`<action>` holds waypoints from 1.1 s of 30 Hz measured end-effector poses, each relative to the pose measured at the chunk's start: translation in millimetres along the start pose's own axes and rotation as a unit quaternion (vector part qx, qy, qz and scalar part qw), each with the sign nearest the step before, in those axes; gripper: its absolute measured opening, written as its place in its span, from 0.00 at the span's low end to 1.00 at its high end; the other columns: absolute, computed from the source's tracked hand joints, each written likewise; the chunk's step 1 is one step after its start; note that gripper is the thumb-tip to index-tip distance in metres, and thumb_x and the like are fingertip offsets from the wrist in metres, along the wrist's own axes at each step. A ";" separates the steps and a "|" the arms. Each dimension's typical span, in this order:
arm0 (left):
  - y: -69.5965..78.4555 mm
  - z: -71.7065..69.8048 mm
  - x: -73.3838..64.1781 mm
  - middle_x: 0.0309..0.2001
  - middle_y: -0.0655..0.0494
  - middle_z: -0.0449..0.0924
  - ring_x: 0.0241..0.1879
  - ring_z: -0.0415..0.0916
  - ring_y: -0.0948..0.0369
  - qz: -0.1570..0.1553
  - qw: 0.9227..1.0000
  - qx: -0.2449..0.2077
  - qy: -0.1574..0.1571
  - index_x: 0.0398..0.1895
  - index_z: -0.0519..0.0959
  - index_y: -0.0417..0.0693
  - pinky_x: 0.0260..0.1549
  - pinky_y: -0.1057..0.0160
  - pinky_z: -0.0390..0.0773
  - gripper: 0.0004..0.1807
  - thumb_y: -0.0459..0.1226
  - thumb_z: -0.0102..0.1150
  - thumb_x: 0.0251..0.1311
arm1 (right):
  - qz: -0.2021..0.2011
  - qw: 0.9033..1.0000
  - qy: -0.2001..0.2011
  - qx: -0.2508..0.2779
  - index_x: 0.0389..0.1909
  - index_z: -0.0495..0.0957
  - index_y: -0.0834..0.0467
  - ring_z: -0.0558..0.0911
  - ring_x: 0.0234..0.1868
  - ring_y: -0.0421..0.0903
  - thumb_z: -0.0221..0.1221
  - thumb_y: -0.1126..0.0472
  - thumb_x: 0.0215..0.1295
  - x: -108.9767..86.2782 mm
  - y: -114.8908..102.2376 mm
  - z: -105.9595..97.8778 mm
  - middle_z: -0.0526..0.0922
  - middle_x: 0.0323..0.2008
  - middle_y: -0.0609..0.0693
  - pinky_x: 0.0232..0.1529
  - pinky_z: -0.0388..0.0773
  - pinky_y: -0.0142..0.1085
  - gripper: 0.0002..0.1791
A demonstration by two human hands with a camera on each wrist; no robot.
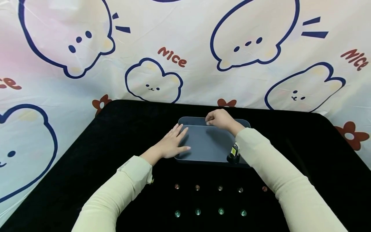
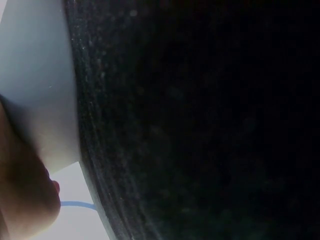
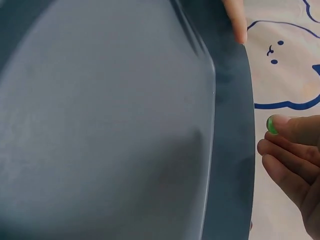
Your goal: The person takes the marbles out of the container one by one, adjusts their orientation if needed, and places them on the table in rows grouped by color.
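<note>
A shallow grey-blue rectangular tray point(image 1: 203, 145) lies on the black cloth ahead of me. At its left rim rests my left hand point(image 1: 171, 143), fingers straight and spread. My right hand point(image 1: 221, 119) is over the tray's far rim, and in the right wrist view its thumb and fingers pinch a small translucent green glass marble point(image 3: 271, 124). A left fingertip point(image 3: 240, 32) touches the rim there. The tray's bare floor point(image 3: 110, 110) shows in the same view. In the left wrist view, only part of the left hand appears beside the tray wall point(image 2: 40, 75).
Nearer me on the black cloth point(image 1: 130, 209), marbles stand in two rows: several green ones point(image 1: 221, 211) in front, several clear or reddish ones point(image 1: 197, 187) behind. A dark wrist camera point(image 1: 233, 154) sits under my right cuff. Behind the table hangs a cartoon-printed curtain point(image 1: 197, 83).
</note>
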State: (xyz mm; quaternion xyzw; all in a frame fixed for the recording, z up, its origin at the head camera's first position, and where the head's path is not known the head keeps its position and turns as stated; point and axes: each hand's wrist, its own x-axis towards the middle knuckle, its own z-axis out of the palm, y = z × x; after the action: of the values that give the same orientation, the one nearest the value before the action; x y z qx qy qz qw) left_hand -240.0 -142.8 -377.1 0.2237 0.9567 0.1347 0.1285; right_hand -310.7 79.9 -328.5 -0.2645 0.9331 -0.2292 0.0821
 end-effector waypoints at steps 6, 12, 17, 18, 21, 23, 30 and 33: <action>0.8 -0.4 -0.6 0.67 0.50 0.29 0.63 0.21 0.58 0.005 1.000 -0.001 0.003 0.67 0.38 0.53 0.59 0.53 0.36 0.43 0.61 0.38 0.55 | 0.006 0.999 0.001 0.032 0.41 0.77 0.62 0.77 0.36 0.45 0.55 0.63 0.57 -11.9 1.9 -1.1 0.80 0.37 0.52 0.36 0.73 0.37 0.11; 0.5 -0.6 -1.7 0.67 0.51 0.28 0.63 0.21 0.58 0.007 1.000 -0.003 -0.001 0.67 0.37 0.53 0.59 0.53 0.35 0.43 0.63 0.36 0.54 | 0.009 0.998 0.010 0.066 0.42 0.77 0.62 0.77 0.38 0.46 0.55 0.62 0.58 -24.3 2.4 -3.2 0.80 0.37 0.51 0.37 0.73 0.38 0.12; 0.8 -0.2 -1.5 0.67 0.50 0.28 0.63 0.21 0.58 0.014 1.000 0.001 0.004 0.67 0.37 0.52 0.59 0.54 0.35 0.44 0.63 0.35 0.54 | 0.005 0.996 0.023 0.082 0.43 0.77 0.62 0.77 0.39 0.46 0.55 0.61 0.58 -35.8 3.0 -7.5 0.80 0.38 0.51 0.37 0.73 0.38 0.13; 1.0 -0.1 -1.4 0.67 0.50 0.28 0.63 0.21 0.58 0.014 1.000 0.003 0.005 0.67 0.37 0.52 0.59 0.54 0.35 0.44 0.63 0.35 0.54 | 0.004 0.996 0.026 0.085 0.42 0.77 0.61 0.77 0.39 0.46 0.55 0.61 0.57 -38.3 3.2 -8.4 0.80 0.37 0.51 0.37 0.73 0.38 0.13; 1.1 0.3 -1.4 0.67 0.51 0.28 0.63 0.21 0.58 0.011 1.000 0.005 0.006 0.67 0.37 0.53 0.59 0.54 0.35 0.43 0.63 0.35 0.54 | 0.002 0.995 0.036 0.090 0.41 0.78 0.60 0.78 0.37 0.46 0.56 0.61 0.57 -45.5 2.3 -11.2 0.80 0.36 0.50 0.36 0.73 0.38 0.12; 1.3 0.8 -1.5 0.67 0.51 0.28 0.63 0.21 0.58 0.010 1.000 0.005 0.007 0.67 0.37 0.52 0.59 0.54 0.35 0.43 0.62 0.36 0.54 | 0.003 0.995 0.045 0.090 0.40 0.78 0.59 0.78 0.37 0.45 0.56 0.61 0.56 -50.2 2.0 -13.1 0.81 0.35 0.49 0.36 0.73 0.38 0.11; 2.2 1.0 -2.0 0.67 0.50 0.28 0.63 0.21 0.58 0.011 1.000 0.007 0.002 0.67 0.37 0.52 0.59 0.54 0.34 0.42 0.61 0.37 0.56 | 0.012 0.993 0.054 0.107 0.38 0.79 0.59 0.78 0.35 0.44 0.57 0.60 0.56 -64.1 4.7 -18.4 0.80 0.33 0.49 0.34 0.73 0.37 0.10; 2.4 0.4 -2.0 0.67 0.50 0.28 0.63 0.21 0.58 0.008 1.000 0.004 0.004 0.67 0.37 0.52 0.59 0.54 0.35 0.43 0.61 0.37 0.55 | 0.010 0.992 0.055 0.111 0.38 0.79 0.59 0.78 0.35 0.44 0.57 0.60 0.56 -68.8 4.6 -19.4 0.80 0.33 0.49 0.34 0.74 0.37 0.10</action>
State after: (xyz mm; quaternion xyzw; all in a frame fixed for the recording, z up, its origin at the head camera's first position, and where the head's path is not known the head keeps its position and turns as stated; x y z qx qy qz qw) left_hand -237.2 -141.6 -376.4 0.2312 0.9560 0.1332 0.1223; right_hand -260.0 127.4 -311.4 -0.2317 0.9076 -0.3448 0.0614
